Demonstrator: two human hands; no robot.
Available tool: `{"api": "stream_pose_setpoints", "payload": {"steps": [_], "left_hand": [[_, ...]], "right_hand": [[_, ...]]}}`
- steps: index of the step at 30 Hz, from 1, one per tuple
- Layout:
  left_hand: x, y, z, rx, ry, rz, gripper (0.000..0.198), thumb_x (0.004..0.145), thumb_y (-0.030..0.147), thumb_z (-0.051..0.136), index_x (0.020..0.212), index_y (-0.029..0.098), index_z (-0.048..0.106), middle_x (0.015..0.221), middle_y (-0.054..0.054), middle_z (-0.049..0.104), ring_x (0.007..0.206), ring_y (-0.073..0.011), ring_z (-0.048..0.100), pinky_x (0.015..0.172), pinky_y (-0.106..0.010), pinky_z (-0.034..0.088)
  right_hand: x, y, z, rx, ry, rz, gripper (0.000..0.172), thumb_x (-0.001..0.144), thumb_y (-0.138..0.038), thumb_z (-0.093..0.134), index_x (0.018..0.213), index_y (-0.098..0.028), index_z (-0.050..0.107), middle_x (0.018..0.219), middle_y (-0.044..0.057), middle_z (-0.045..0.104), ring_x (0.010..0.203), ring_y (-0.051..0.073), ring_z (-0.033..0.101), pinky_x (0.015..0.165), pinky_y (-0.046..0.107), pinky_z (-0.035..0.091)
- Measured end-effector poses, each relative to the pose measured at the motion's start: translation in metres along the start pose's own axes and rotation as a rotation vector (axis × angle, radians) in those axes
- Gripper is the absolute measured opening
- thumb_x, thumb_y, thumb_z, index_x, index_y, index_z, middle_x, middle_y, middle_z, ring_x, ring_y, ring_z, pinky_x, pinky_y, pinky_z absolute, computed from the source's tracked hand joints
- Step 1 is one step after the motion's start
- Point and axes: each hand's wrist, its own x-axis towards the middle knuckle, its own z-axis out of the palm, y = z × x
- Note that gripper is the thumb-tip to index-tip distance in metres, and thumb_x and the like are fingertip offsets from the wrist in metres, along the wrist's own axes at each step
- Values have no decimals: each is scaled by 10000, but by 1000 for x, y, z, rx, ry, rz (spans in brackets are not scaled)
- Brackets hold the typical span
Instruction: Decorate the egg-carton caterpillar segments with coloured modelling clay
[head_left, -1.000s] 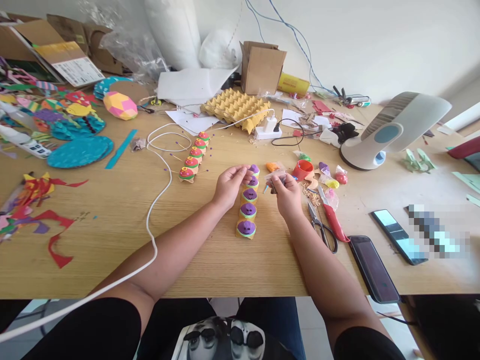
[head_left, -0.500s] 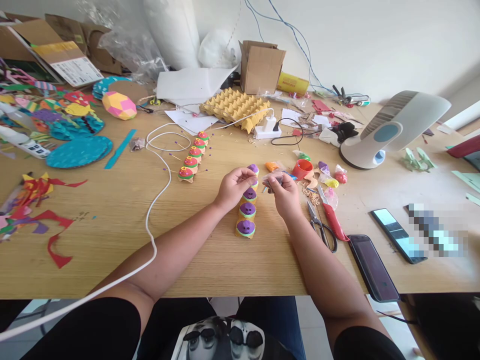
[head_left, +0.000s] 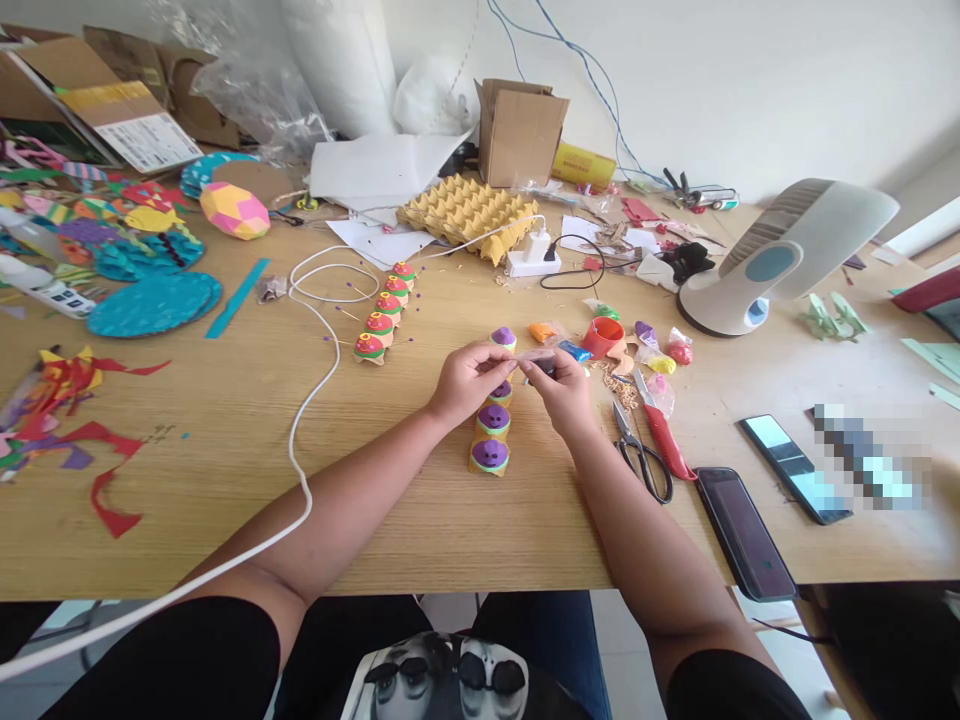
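Note:
A small clear plastic bag with something dark in it, maybe black clay (head_left: 541,366), is pinched by my right hand (head_left: 564,392). The fingers of my left hand (head_left: 469,382) are closed at the bag's left edge; whether they also hold a bit of the dark stuff cannot be made out. Under my hands stands an egg-carton strip (head_left: 491,456) topped with purple and pale green clay. Dark eyes and mouths show on its nearer bumps, while my left hand partly covers the farther ones. A red and green egg-carton caterpillar (head_left: 379,325) with pins stands farther left.
Scissors (head_left: 643,455), a red-handled knife (head_left: 666,432) and phones (head_left: 745,530) lie to the right. Bagged clay and a red cup (head_left: 602,338) sit beyond my right hand. A white cable (head_left: 296,440) crosses my left forearm. Behind are a yellow egg tray (head_left: 472,215) and a fan (head_left: 780,260).
My hands have come together: the left fingers moved right to the bag's edge, and the right hand shifted slightly left with the bag. The purple-topped strip stays in place.

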Motion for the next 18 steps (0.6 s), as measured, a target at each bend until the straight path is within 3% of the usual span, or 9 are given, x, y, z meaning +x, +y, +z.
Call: {"api": "stream_pose_setpoints", "payload": {"steps": [4,10,15,18], "left_hand": [[-1,-1,0,47,-15,46,187,845,377,738,855,192,761,849,-39,727,710,-136,680,636,-239,566],[-2,1,2,-31,-39,-9,241,851,426,737,916,196,769,869,-42,747,718,-140,693,629,-242,570],[-1,0,1,46,17,42,220,857,407,737,906,198,780,884,-49,751,734,-140,684,647,-241,555],[-2,-3,1,90,44,62,198,858,384,737,896,193,776,870,-49,748,705,-131,667,627,-235,538]], "right_hand": [[-1,-1,0,-1,-3,-14,211,794,-451,802,780,-246,754,797,15,701,793,183,632,792,338,523],[-2,-3,-1,-9,18,-14,204,801,-457,791,832,-255,780,854,23,729,830,195,645,792,342,524],[-2,-1,0,75,-7,32,272,843,-508,739,807,-238,743,762,-2,661,685,134,564,664,281,495],[0,4,1,170,75,66,359,853,-582,693,782,-230,689,706,-15,596,626,118,510,590,257,468]]}}
